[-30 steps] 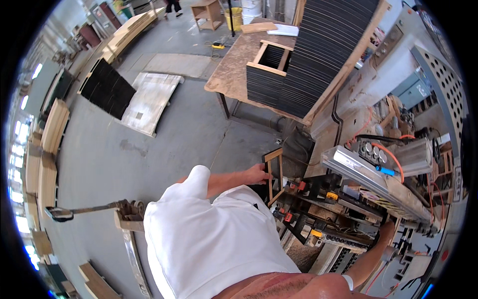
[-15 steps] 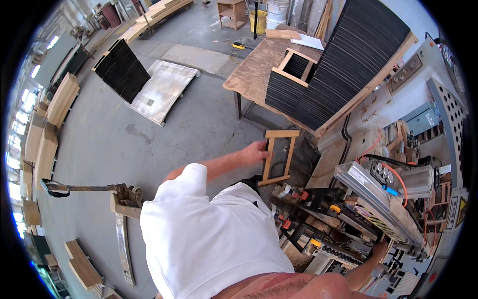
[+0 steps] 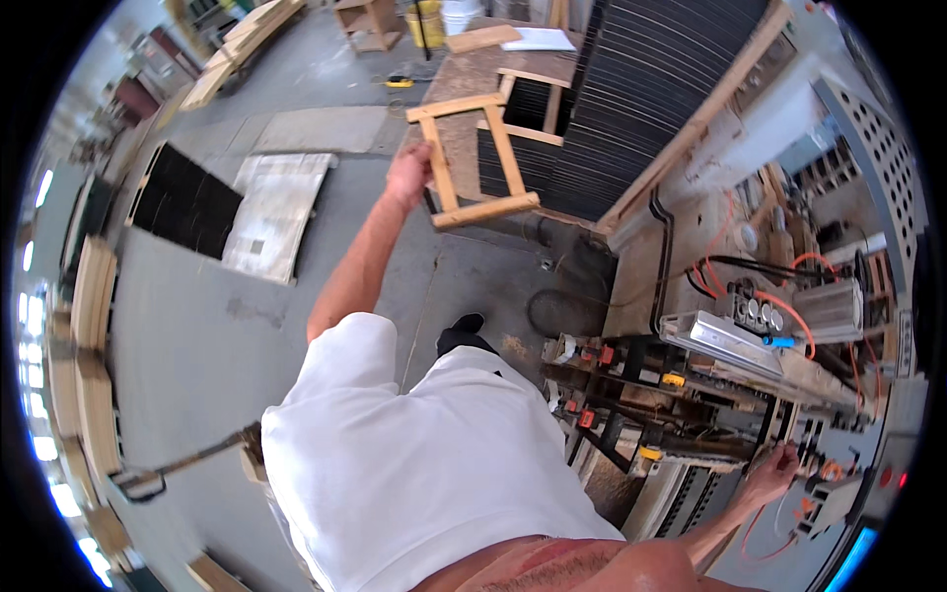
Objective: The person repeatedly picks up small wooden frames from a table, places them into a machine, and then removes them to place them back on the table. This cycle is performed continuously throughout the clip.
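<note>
Raised in front of me on an outstretched arm, my left hand (image 3: 407,178) grips a small rectangular wooden frame (image 3: 505,152) by its near-side rail. The frame is tilted in the air, and its far end overlaps the brown worktable (image 3: 462,71) in view. My right hand (image 3: 769,479) is at the woodworking machine (image 3: 725,347) on the right, with its fingers bent together beside a pale wooden strip (image 3: 786,422). Whether the fingers hold that strip or some other small part cannot be made out.
Dark stacked frames (image 3: 651,109) rise on the worktable, with one pale frame (image 3: 549,111) at their side. A pallet (image 3: 281,212) with a dark stack (image 3: 185,200) lies left. A pallet jack handle (image 3: 187,459) is at lower left. Hoses (image 3: 562,306) lie on the floor.
My left hand has lifted the wooden frame up and away to the left, from beside the machine to before the worktable. My right hand has shifted slightly along the machine; the view has turned.
</note>
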